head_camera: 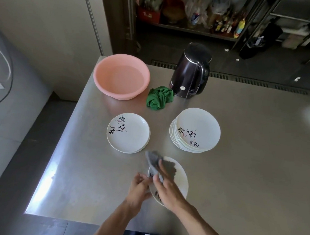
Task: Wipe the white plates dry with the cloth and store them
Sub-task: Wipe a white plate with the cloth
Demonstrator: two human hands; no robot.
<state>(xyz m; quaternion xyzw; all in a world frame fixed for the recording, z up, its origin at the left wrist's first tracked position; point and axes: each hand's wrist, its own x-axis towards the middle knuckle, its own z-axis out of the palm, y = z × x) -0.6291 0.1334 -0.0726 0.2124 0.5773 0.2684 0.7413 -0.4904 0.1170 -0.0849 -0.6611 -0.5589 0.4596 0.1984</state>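
My left hand [139, 188] grips the left rim of a white plate [180, 180] with black writing, held tilted above the steel table [247, 168]. My right hand [168, 188] holds a grey cloth [157, 163] pressed on the plate's face. A short stack of matching plates [129, 134] lies to the left. A taller stack of the same white plates [197, 130] stands to the right.
A pink basin [121, 76] holding water sits at the table's far left corner. A crumpled green cloth [160, 97] lies between it and a black electric kettle [190, 72]. Shelves with bottles [225, 25] stand beyond the table. The table's left edge drops to the floor.
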